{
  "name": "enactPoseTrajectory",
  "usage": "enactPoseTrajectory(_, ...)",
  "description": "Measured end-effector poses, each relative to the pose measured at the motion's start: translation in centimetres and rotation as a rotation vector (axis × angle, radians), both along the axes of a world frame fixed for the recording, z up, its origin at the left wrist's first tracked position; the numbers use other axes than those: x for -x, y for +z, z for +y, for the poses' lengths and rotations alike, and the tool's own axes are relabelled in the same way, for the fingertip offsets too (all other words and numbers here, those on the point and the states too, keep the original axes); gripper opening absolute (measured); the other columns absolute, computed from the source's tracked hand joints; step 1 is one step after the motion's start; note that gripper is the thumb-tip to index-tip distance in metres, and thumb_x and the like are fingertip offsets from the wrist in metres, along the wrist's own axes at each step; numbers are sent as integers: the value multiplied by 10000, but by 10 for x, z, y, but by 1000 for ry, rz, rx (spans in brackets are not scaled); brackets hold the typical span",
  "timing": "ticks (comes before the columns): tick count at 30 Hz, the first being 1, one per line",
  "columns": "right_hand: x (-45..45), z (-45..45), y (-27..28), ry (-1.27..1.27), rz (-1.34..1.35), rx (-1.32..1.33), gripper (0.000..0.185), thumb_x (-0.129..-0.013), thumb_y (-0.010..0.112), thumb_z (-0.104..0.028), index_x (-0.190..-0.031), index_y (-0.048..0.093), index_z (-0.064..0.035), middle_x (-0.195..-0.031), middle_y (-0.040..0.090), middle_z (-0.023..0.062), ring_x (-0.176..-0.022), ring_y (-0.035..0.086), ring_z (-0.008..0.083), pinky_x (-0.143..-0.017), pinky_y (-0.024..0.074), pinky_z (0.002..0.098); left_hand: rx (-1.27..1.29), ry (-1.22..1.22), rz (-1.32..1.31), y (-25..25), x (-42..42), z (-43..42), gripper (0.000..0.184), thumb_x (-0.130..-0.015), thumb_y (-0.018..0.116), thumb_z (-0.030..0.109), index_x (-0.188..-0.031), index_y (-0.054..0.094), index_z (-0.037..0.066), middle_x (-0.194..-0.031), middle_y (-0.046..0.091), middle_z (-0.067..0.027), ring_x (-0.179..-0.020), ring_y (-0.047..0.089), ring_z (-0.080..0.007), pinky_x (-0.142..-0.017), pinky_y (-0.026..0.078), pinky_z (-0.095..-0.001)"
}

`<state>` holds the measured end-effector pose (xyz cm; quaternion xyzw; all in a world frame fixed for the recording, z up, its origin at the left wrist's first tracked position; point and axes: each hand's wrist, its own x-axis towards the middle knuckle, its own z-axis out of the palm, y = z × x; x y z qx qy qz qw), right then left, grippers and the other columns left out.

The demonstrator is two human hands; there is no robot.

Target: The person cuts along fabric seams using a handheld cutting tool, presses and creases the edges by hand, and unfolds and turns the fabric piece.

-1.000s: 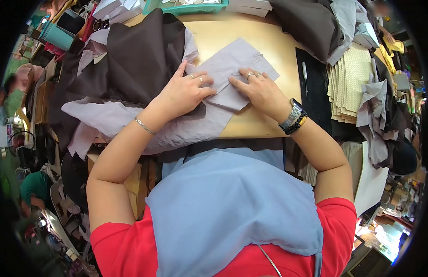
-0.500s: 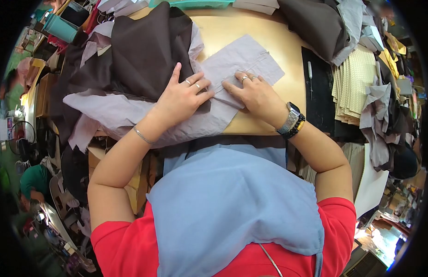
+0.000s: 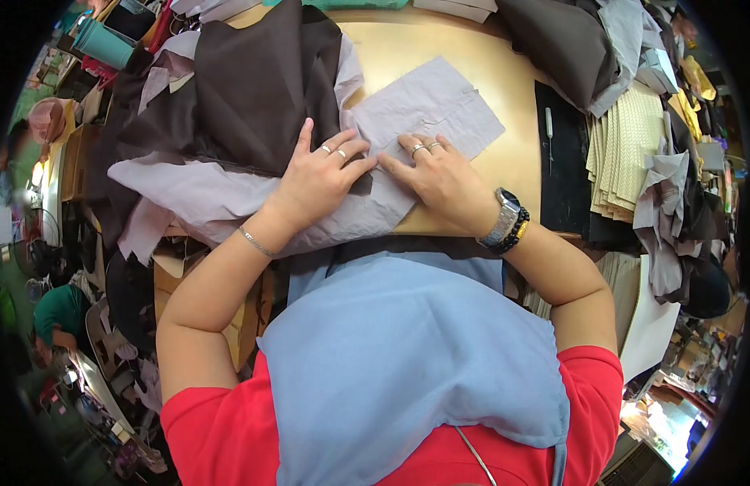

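Pale grey-lilac fabric (image 3: 440, 97) lies across the wooden tabletop (image 3: 504, 186), with a stitched or creased line across its right part. My left hand (image 3: 322, 170) rests on this fabric, fingers spread, beside the edge of a dark brown cloth (image 3: 249, 89) heaped at the left. My right hand (image 3: 440, 178) presses flat on the same fabric, its fingers stretched out just right of the left hand. The two thumbs nearly meet. Whatever lies under the palms is hidden.
A slim white-handled tool (image 3: 548, 125) lies on a black mat (image 3: 563, 194) at the right. Beyond it stand stacked cream patterned sheets (image 3: 626, 154) and more brown cloth (image 3: 557, 49). A person in a green top (image 3: 61, 312) is far left.
My right hand has slid left and slightly down over the fabric, closer to my left hand. The left hand has barely moved.
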<state>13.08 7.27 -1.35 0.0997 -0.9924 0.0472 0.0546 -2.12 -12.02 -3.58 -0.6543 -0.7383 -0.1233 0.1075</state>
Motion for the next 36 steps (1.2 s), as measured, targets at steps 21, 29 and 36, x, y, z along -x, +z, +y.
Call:
enactPoseTrajectory(21,3,108,-6,-482,201,-253,327,-923,505,-108,-1237,596,-111,-1219,624,123,-1151,606,269,-952,469,575,6,35,-98,-1,-4,-1,352,-799,633,35,-1105,677,204,-1230,609,26,-1255,560,-197,-1074,287,-672)
enactPoseTrajectory(29,-9,-4,-5,-18,53,347,492,-896,664,-313,-1302,572,-50,-1381,535,153,-1282,510,312,-1071,395,457,35,39,-173,0,-3,-1,353,-824,603,18,-1116,672,204,-1236,610,19,-1301,525,-203,-1088,255,-665)
enactPoseTrajectory(36,-10,54,-25,-250,75,229,673,-916,615,-434,-1448,452,-56,-1492,449,164,-1388,412,334,-1129,321,487,50,59,-192,1,-6,-2,382,-819,601,9,-1135,670,211,-1257,607,28,-1314,516,-199,-1095,253,-658)
